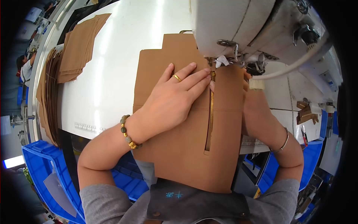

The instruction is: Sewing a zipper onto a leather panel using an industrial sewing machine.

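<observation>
A brown leather-like panel [179, 145] with stepped corners lies under the head of a sewing machine [231, 30]. A long narrow slot in the panel shows a brass-toothed zipper [212, 108]. My left hand [179, 89] rests flat on the panel, fingers stretched toward the slot's upper end, close to the machine's presser foot area. My right hand [246, 84] reaches beneath the panel from its right edge. Most of its fingers are hidden; a bit of fingertip shows through the slot. A scrap of white material [222, 61] sits at the machine's foot.
Stacks of brown pieces [80, 48] lie at the far left, with more upright beside them. Blue crates [52, 175] stand low at left and right. Brown scraps [307, 114] and a red-handled tool [304, 136] lie on the right. Another person [27, 69] is far left.
</observation>
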The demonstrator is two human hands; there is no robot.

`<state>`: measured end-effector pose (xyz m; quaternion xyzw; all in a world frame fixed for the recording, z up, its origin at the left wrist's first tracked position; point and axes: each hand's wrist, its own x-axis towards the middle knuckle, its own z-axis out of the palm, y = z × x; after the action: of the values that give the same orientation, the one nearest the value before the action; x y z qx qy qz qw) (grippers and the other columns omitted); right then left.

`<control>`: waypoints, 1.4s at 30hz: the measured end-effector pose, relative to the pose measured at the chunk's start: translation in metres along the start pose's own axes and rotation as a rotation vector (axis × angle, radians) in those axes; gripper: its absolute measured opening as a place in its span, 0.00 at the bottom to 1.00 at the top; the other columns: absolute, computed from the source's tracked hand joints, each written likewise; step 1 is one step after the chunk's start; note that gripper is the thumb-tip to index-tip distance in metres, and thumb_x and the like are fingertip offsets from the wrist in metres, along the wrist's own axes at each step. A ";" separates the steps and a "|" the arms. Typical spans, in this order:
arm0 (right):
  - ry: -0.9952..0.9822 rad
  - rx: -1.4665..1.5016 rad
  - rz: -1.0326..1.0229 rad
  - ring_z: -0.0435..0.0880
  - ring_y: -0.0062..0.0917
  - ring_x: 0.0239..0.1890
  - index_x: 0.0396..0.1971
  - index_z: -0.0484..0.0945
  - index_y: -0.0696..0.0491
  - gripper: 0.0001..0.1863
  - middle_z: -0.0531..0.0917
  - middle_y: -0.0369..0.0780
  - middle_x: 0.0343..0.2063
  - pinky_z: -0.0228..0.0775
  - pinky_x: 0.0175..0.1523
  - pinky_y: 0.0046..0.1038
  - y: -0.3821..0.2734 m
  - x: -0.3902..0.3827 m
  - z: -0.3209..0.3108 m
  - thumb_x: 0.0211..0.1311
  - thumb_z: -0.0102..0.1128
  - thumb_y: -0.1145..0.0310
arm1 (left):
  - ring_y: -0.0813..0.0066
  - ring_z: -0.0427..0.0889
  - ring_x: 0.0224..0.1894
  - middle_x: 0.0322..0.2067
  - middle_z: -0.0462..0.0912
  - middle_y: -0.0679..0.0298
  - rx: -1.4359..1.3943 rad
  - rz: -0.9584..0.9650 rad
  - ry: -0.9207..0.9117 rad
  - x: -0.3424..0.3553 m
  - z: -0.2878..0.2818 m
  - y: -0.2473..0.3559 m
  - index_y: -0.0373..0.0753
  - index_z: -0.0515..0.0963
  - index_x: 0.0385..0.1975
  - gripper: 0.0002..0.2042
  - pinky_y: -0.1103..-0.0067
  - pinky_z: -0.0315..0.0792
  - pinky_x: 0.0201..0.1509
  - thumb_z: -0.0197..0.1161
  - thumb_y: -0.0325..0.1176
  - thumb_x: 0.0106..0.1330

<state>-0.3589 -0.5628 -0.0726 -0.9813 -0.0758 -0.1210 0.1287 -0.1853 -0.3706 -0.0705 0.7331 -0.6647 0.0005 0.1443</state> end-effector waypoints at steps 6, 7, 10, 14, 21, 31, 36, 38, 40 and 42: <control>0.036 0.089 -0.003 0.84 0.43 0.51 0.59 0.79 0.59 0.28 0.85 0.46 0.50 0.63 0.70 0.56 0.002 0.002 -0.002 0.56 0.64 0.67 | 0.59 0.70 0.73 0.67 0.76 0.62 0.035 0.010 -0.009 0.005 -0.004 0.000 0.39 0.75 0.65 0.26 0.49 0.65 0.74 0.56 0.25 0.65; 0.043 0.123 0.007 0.84 0.44 0.51 0.59 0.79 0.59 0.28 0.85 0.46 0.50 0.63 0.70 0.56 0.002 0.002 -0.002 0.57 0.64 0.67 | 0.59 0.71 0.72 0.67 0.76 0.62 0.045 0.014 0.001 0.005 -0.004 0.000 0.39 0.76 0.65 0.25 0.50 0.66 0.73 0.56 0.25 0.65; -0.004 0.192 0.072 0.82 0.45 0.53 0.57 0.80 0.57 0.27 0.85 0.47 0.52 0.63 0.71 0.53 0.005 0.002 -0.003 0.56 0.64 0.69 | 0.60 0.73 0.71 0.66 0.78 0.63 0.066 0.017 0.023 0.006 -0.003 0.001 0.39 0.77 0.63 0.23 0.50 0.68 0.72 0.57 0.26 0.66; 0.021 0.223 0.097 0.83 0.46 0.50 0.50 0.83 0.56 0.22 0.86 0.47 0.46 0.67 0.69 0.48 0.008 0.002 -0.007 0.52 0.66 0.72 | 0.60 0.75 0.69 0.63 0.79 0.63 0.086 0.029 0.062 0.007 -0.001 0.001 0.40 0.78 0.61 0.20 0.51 0.70 0.69 0.59 0.29 0.68; 0.325 -0.027 0.322 0.83 0.43 0.36 0.29 0.81 0.57 0.06 0.83 0.44 0.29 0.77 0.47 0.44 0.015 0.005 -0.028 0.54 0.70 0.73 | 0.60 0.76 0.68 0.61 0.81 0.62 0.060 0.035 0.080 0.009 0.000 0.002 0.40 0.80 0.59 0.18 0.50 0.71 0.67 0.63 0.37 0.72; 0.075 -0.008 0.141 0.80 0.40 0.64 0.63 0.79 0.54 0.37 0.81 0.41 0.63 0.73 0.66 0.38 0.005 0.010 -0.001 0.58 0.74 0.49 | 0.58 0.77 0.64 0.58 0.82 0.62 0.046 0.037 0.073 0.010 -0.002 0.003 0.39 0.80 0.60 0.21 0.51 0.70 0.68 0.65 0.43 0.72; 0.110 -0.037 0.090 0.82 0.40 0.50 0.58 0.82 0.55 0.37 0.86 0.44 0.47 0.67 0.70 0.46 0.009 0.010 0.001 0.58 0.68 0.42 | 0.58 0.77 0.61 0.58 0.82 0.63 0.045 0.040 0.062 0.009 -0.001 0.003 0.39 0.79 0.61 0.23 0.52 0.70 0.69 0.67 0.43 0.70; 0.093 -0.031 0.100 0.82 0.40 0.50 0.58 0.82 0.55 0.36 0.86 0.43 0.46 0.67 0.70 0.46 0.009 0.010 0.003 0.58 0.68 0.42 | 0.58 0.78 0.60 0.60 0.81 0.62 0.042 0.036 0.088 0.009 0.000 0.004 0.38 0.79 0.61 0.24 0.53 0.70 0.68 0.67 0.42 0.69; 0.163 -0.016 0.078 0.81 0.39 0.50 0.56 0.83 0.56 0.36 0.85 0.42 0.43 0.67 0.70 0.45 0.010 0.011 0.005 0.58 0.68 0.41 | 0.58 0.78 0.59 0.61 0.81 0.62 0.035 0.028 0.095 0.009 0.001 0.005 0.38 0.80 0.60 0.23 0.54 0.70 0.68 0.68 0.42 0.68; 0.159 -0.031 0.079 0.81 0.38 0.51 0.56 0.83 0.56 0.36 0.85 0.42 0.42 0.67 0.70 0.45 0.011 0.011 0.005 0.57 0.69 0.41 | 0.59 0.79 0.59 0.61 0.81 0.62 0.024 0.021 0.101 0.010 0.002 0.007 0.37 0.80 0.60 0.23 0.54 0.70 0.68 0.69 0.41 0.67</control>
<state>-0.3456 -0.5703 -0.0768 -0.9727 -0.0249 -0.1946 0.1236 -0.1911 -0.3813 -0.0690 0.7267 -0.6641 0.0473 0.1689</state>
